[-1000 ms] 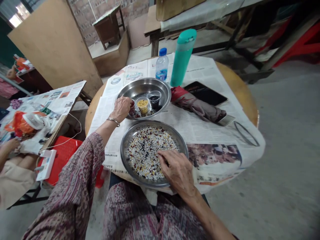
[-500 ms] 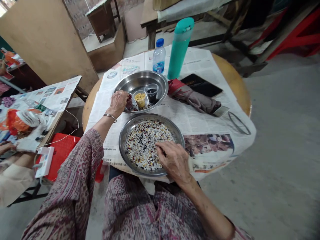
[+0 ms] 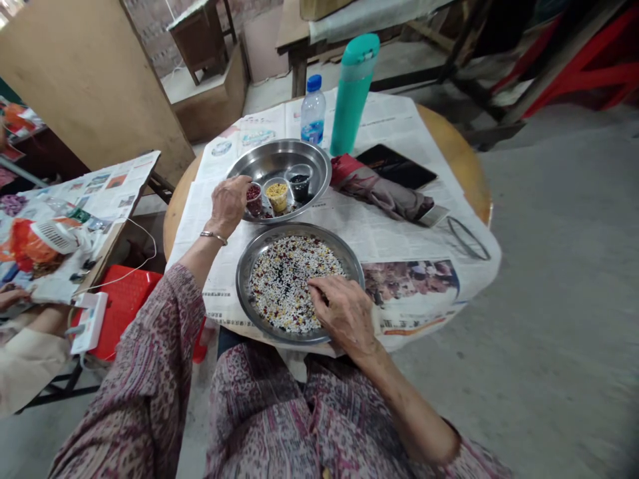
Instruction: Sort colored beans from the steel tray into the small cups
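My left hand (image 3: 229, 205) is at the left rim of the far steel basin (image 3: 259, 154), its curled fingertips beside a clear cup of dark red beans (image 3: 253, 199). Its fingers are bunched together, and whatever they hold is hidden. Also in that basin stand a cup of yellow kernels (image 3: 276, 197) and a cup of black beans (image 3: 300, 187). Over the right side of the near steel basin (image 3: 241, 279), my right hand (image 3: 347, 313) has thumb and fingers drawn together low above mixed grains (image 3: 289, 283) of white, black, red and yellow. Anything in that pinch is too small to see.
Behind the basins stand a water bottle (image 3: 313, 112) and a tall teal bottle (image 3: 353, 96). A folded umbrella (image 3: 379, 189), a dark tablet-like object (image 3: 398, 166) and a thin loop (image 3: 468, 238) lie rightward on newspaper. Another person's hand (image 3: 12, 296) shows at far left.
My left hand has drawn back slightly left and up from the cup of red beans, leaving more of it in sight. My right hand stays over the grains. The view has shifted slightly.
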A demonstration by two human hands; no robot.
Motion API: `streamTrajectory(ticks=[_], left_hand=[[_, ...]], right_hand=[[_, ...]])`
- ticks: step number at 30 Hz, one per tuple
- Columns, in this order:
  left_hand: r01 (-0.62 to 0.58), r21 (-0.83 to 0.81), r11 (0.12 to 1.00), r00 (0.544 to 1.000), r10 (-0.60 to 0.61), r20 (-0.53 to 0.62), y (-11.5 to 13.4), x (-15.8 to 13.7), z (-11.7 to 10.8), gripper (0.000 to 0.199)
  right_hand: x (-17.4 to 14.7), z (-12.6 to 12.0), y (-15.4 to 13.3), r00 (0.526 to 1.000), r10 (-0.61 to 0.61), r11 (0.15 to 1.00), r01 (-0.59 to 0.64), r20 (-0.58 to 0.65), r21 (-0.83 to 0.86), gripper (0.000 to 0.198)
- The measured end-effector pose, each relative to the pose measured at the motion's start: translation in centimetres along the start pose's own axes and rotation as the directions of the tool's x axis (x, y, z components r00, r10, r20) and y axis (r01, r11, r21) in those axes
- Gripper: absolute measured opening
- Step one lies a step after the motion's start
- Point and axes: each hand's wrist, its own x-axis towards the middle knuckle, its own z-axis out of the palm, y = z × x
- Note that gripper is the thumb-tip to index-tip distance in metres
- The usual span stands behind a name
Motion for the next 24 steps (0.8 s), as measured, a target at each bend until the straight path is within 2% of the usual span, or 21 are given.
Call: streamTrajectory(ticks=[3, 6, 8, 10, 12, 14, 16, 19, 22, 24], left_hand=[[-0.07, -0.112, 0.991, 0.996, 0.063, -0.067, 2.0, -4.1, -1.0, 0.024], [-0.166, -0.298, 0.94, 0.976, 0.199, 0.083, 4.5, -10.4, -1.1, 0.021], [-0.224, -0.35, 0.91, 0.932, 0.304, 0.195, 6.2, -14.5, -1.1, 0.023], [-0.275, -0.36, 0.892, 0.869, 0.391, 0.305, 7.8, -17.7, -1.2, 0.023], [-0.322, -0.355, 0.877, 0.781, 0.459, 0.424, 9.0, -19.5, -1.4, 0.021], [-0.356, -0.335, 0.872, 0.728, 0.484, 0.486, 9.8, -20.1, -1.4, 0.021], [-0.358, -0.253, 0.899, 0.744, 0.438, 0.505, 10.0, -19.9, -1.3, 0.021], [-0.28, -0.119, 0.953, 0.827, 0.303, 0.474, 9.5, -19.0, -0.8, 0.018], [-0.188, -0.111, 0.976, 0.907, 0.216, 0.362, 8.7, -18.4, -0.2, 0.016], [-0.143, -0.108, 0.984, 0.945, 0.168, 0.282, 8.3, -18.2, 0.0, 0.031]], right_hand=[[0.0, 0.0, 0.0, 1.0, 0.008, 1.0, -0.008, 0.009, 0.006, 0.018], [0.0, 0.0, 0.0, 1.0, 0.006, 1.0, -0.006, 0.012, -0.003, 0.018], [0.0, 0.0, 0.0, 1.0, 0.011, 1.0, -0.011, 0.021, -0.004, 0.019], [0.0, 0.1, 0.0, 1.0, 0.017, 1.0, -0.017, 0.025, 0.002, 0.019], [-0.1, 0.2, 0.0, 1.0, 0.016, 1.0, -0.016, 0.019, 0.005, 0.019], [-0.2, 0.4, 0.1, 1.0, 0.005, 1.0, -0.005, 0.013, -0.006, 0.02], [-0.3, 0.6, 0.3, 1.0, -0.01, 1.0, 0.01, 0.01, -0.026, 0.02], [-0.4, 0.8, 0.5, 1.0, -0.019, 1.0, 0.019, 0.006, -0.023, 0.02], [-0.3, 0.7, 0.5, 1.0, -0.023, 0.999, 0.023, 0.001, -0.023, 0.021], [-0.1, 0.5, 0.4, 1.0, -0.03, 0.997, 0.03, 0.003, -0.065, 0.022]])
